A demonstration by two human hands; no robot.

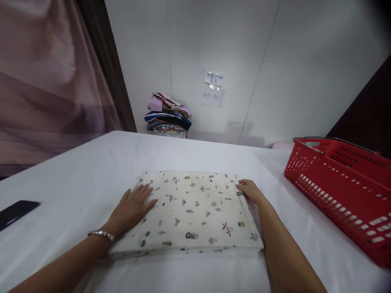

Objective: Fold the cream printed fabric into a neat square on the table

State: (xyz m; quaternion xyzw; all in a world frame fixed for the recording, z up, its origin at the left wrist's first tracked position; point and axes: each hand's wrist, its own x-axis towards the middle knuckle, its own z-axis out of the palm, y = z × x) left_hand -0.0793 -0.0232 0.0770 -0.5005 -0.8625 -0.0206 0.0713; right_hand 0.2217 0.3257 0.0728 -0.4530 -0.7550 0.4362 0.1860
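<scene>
Cream cloth (195, 207) with scattered plant prints; red basket (342, 179).

Fingers (143, 191) on folded, patterned cloth (195, 207)

"What is the person wearing near the left hand (132, 205)?"

"A silver-coloured bracelet (102, 233) is circling the arm just behind that hand, its slim, rounded band catching the light; any finer detail is blurring."

"And farther back from the hand?"

"The left forearm (69, 260) is showing bare beyond the bracelet."

"And the other side?"

"The right hand (249, 190) is appearing bare too, and behind it the right forearm (282, 240) is showing uncovered."
</scene>
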